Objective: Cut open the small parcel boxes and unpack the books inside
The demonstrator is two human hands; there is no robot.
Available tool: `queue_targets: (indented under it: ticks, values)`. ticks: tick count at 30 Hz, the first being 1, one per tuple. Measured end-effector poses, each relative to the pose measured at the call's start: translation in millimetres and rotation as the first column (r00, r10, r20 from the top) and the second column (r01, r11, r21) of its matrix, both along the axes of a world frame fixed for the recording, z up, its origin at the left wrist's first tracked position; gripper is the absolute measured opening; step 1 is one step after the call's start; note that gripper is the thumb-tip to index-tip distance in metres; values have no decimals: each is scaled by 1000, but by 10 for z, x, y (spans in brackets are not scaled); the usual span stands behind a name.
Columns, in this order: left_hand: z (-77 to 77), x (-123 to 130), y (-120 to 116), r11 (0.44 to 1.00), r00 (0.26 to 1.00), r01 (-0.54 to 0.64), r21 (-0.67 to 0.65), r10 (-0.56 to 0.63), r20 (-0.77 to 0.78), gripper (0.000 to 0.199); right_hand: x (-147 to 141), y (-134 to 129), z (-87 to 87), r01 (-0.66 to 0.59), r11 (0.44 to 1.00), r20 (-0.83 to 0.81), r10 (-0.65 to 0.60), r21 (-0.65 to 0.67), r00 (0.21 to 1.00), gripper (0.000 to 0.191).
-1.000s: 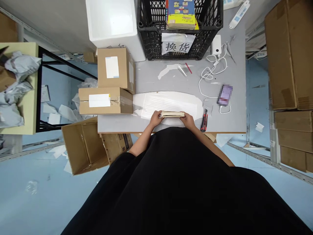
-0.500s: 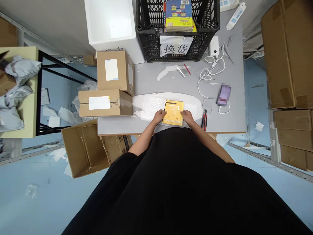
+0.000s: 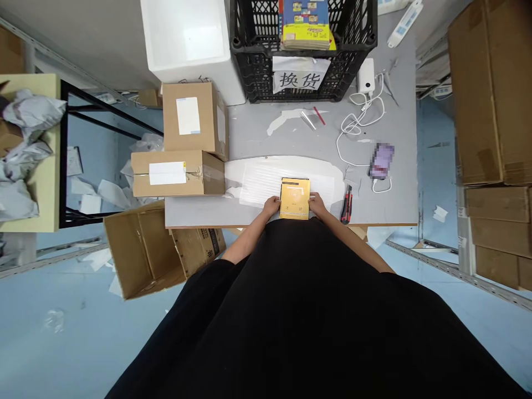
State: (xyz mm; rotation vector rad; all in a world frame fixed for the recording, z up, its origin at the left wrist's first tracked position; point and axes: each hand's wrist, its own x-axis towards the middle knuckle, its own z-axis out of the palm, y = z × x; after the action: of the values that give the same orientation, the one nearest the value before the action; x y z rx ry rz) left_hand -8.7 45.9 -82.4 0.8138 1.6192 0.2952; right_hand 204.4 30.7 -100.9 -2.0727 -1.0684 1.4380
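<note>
While left hand (image 3: 271, 206), right hand (image 3: 317, 204) grip yellow book (image 3: 295, 198) — black crate (image 3: 257, 83) — books (image 3: 306, 33)

**A yellow book (image 3: 295, 198) lying flat, held at both sides**

The book is closed, cover up, with its long sides running away from the person and its edges roughly square to the near edge of the grey table (image 3: 266, 133). The cover is golden yellow, with a dark band across the top, a pale line design below it and small dark print near the bottom; the print is too small to read. The left hand (image 3: 271, 206) touches its left edge, the right hand (image 3: 317, 204) its right edge. It rests on a white packing sheet (image 3: 257, 191), close to the table's near edge.
</note>
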Motion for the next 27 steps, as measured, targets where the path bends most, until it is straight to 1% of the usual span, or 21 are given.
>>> queue_targets:
  ticks: [2,4,7,10,12,14,16,17,19,21,23,25,27]
  values:
    - [-14,-14,-14,1000,1000,-2,11,3,-8,19,7,-20,-19,40,999,12,-39,-31,999,33]
    - [-32,-35,-41,999,1000,14,49,-13,-18,31,21,-44,-32,75,996,5,-75,-57,997,39]
    - [-66,-63,-95,983,996,91,157,-89,-22,40,50,-77,-30,76,996,-46,-78,-39,996,41]
    - [-97,-82,-117,964,990,131,232,-140,24,35,83,-74,6,42,998,-102,-36,53,994,27]
    - [-101,-99,-92,970,989,98,221,-120,89,31,114,-44,53,43,996,-164,-29,79,986,17]
    - [-81,-127,-37,983,981,34,181,-68,183,33,152,2,123,68,996,-257,-51,59,965,16]
    - [-29,-166,40,986,959,-15,165,-32,283,39,192,48,212,82,996,-345,-62,44,937,23]
    - [9,-186,83,983,946,-23,180,-37,323,42,210,69,261,79,995,-373,-53,54,926,27]
    - [105,-220,173,965,929,-16,262,-83,361,47,232,104,363,59,992,-397,-10,111,918,36]
    - [217,-242,257,930,931,-2,367,-133,341,50,236,132,457,53,983,-393,21,176,919,45]
    - [326,-251,326,897,944,11,442,-155,291,48,222,157,533,58,972,-377,34,229,925,49]
    - [410,-251,373,877,959,26,479,-157,235,40,198,179,579,56,961,-352,44,270,935,45]
    - [451,-249,389,870,968,41,492,-157,196,31,172,195,587,58,952,-327,46,302,944,39]
